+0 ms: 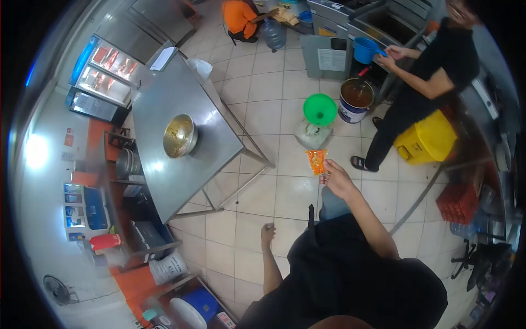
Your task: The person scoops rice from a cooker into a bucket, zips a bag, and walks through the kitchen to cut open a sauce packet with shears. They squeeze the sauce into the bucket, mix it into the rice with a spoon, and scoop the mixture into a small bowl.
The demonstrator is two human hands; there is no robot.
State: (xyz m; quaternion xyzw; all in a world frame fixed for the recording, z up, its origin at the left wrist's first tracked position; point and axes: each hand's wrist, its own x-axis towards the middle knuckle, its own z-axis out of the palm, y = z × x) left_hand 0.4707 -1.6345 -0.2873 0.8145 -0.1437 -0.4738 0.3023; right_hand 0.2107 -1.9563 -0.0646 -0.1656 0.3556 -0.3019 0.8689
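Observation:
Between the fingers of my right hand (337,179) is a small orange packet (316,162), held out in front of my body. My left hand (268,233) hangs low over the floor tiles with its fingers curled; whether it holds anything is too small to tell. Past the packet, a green basin (320,109) rests on a whitish bag (313,134). Beside it stands a bucket (353,112) of brown liquid. A metal bowl (180,136) sits on the steel table (213,148) to the left.
At the right, a person in black (433,82) holds a blue pot (365,50) near a yellow bin (427,137). Another person in orange (239,19) crouches by a water bottle (273,34). Red crates (457,203) and shelves line the sides.

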